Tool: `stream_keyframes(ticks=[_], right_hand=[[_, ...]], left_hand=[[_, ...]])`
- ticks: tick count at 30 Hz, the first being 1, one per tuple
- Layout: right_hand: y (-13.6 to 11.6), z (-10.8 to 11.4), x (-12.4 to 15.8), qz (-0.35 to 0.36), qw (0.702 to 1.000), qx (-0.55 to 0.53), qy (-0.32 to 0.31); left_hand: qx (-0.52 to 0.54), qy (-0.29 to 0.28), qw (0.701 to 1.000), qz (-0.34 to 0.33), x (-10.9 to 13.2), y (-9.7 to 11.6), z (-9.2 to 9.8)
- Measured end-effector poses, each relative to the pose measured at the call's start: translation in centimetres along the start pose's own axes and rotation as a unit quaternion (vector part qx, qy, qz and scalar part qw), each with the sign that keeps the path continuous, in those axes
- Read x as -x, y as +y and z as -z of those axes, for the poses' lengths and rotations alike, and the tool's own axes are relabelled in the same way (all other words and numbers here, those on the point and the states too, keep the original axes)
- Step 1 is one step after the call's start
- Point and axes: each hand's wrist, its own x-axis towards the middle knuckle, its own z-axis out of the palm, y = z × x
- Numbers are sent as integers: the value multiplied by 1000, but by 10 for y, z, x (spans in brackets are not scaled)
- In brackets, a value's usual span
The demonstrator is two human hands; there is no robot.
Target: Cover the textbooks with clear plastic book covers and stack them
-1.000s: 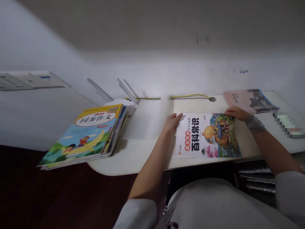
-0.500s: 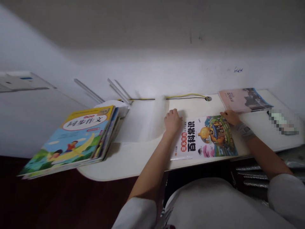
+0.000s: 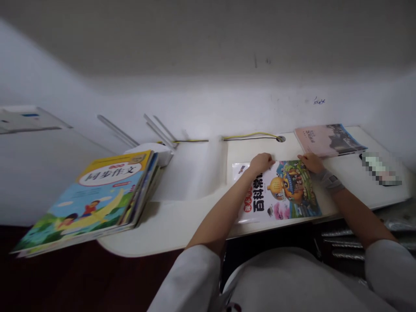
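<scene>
A book with a colourful cartoon cover and a clear plastic jacket lies flat on the white desk. My left hand is closed at its far edge, near the middle, with the forearm crossing the left part of the cover. At the far right corner my right hand, with a grey band on its wrist, pinches the same edge. Both sets of fingertips are partly hidden. Just beyond my right hand lies a pink book with a dark picture.
A stack of books overhangs the left end of the desk. Behind it stands a white router with antennas. A yellow and black cable runs along the wall to a hole. A phone lies at right.
My left hand has slid right along the book's far edge, from its left corner to near the middle, closer to my right hand. My right hand stays at the corner. The view has shifted slightly.
</scene>
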Motion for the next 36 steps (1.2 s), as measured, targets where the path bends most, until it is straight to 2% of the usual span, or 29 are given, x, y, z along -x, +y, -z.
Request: stream_keyframes(ticks=[3,6,8,10,12,15,18,23,26,30,36], right_hand=[[-9,5,8,-16,999,39,2],[-25,8,22,-11,997,78,29],[-37,7,30,48,992,103,56],[-50,2,36,147,981,103,68],[-59,-6,38,235,968,75,52],[-58,-18,39,293,955,37,9],[-38,-25,40,282,959,23,-2],[-10,-31,43,238,971,24,17],[-10,-33,45,231,972,26,30],[-15,-33,46,228,973,27,37],[-15,-34,45,225,973,28,42]], left_hand=[[0,-20,1000,9,-6,-2,-3],[-5,-8,1000,22,-5,0,-9],[-12,14,1000,24,-2,4,-14],[-23,38,999,20,3,8,-19],[-34,54,998,16,7,9,-24],[-47,66,996,20,14,2,-25],[-60,78,994,43,27,-20,-22],[-74,107,986,99,51,-55,-15],[-68,120,984,115,53,-60,-15],[-37,119,983,133,44,-60,-14],[52,119,978,163,40,-66,3]])
